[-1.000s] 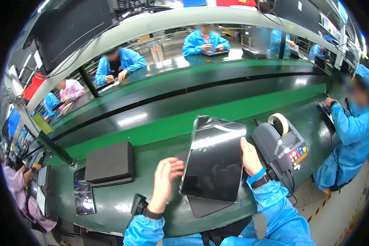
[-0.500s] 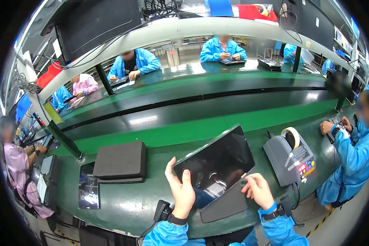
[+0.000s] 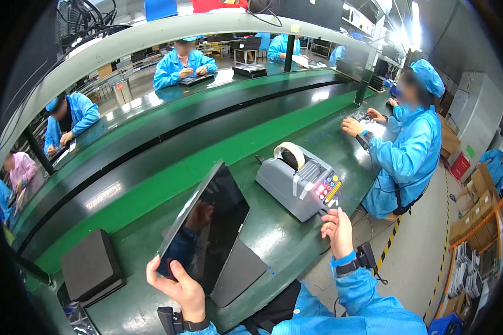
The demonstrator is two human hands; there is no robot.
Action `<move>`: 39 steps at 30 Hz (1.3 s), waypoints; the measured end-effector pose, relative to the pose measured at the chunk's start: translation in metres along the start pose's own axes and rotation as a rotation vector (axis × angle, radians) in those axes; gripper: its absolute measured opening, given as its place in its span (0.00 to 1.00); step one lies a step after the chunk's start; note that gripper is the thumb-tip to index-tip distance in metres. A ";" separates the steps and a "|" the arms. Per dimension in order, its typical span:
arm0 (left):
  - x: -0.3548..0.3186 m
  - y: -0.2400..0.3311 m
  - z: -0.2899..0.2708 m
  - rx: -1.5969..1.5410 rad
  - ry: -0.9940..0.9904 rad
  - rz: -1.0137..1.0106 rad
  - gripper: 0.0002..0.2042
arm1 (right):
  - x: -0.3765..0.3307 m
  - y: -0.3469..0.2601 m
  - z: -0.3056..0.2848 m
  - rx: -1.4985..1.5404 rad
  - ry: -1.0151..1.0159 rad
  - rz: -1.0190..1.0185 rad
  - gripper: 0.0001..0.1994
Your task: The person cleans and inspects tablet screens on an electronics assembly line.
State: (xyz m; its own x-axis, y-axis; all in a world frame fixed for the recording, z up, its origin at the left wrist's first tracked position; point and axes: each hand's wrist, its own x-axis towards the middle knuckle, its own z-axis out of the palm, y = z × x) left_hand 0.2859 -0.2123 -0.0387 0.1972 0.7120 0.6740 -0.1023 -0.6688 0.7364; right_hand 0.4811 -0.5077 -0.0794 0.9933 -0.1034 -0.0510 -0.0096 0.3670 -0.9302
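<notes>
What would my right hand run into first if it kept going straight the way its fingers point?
Most likely the front end of the grey tape dispenser, right by the fingertips of the right hand; depth is unclear, so they may already touch.

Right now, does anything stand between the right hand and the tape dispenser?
Nothing visible does: the right hand is close by the front end of the grey tape dispenser, though whether they touch I cannot tell. The left hand holds the black-screened panel off to the left, outside that gap.
</notes>
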 end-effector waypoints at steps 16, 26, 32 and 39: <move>-0.012 -0.008 -0.005 -0.292 -0.121 0.044 0.15 | -0.083 -0.137 0.138 -0.768 -0.928 -1.036 0.06; -0.012 -0.008 -0.001 -0.359 -0.150 0.066 0.15 | -0.095 -0.122 0.268 -1.277 -1.544 -1.799 0.08; -0.010 -0.013 -0.003 -0.338 -0.148 0.093 0.16 | -0.090 -0.105 0.282 -1.212 -1.571 -1.728 0.09; -0.006 -0.009 -0.004 -0.311 -0.108 0.011 0.15 | -0.091 -0.084 0.262 -0.875 -1.243 -1.602 0.09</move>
State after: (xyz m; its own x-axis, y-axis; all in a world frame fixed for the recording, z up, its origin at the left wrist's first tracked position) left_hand 0.2814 -0.2096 -0.0495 0.2951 0.6668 0.6843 -0.3943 -0.5674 0.7229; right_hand 0.4214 -0.2873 0.0989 -0.2360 0.7941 0.5601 0.9714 0.1779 0.1571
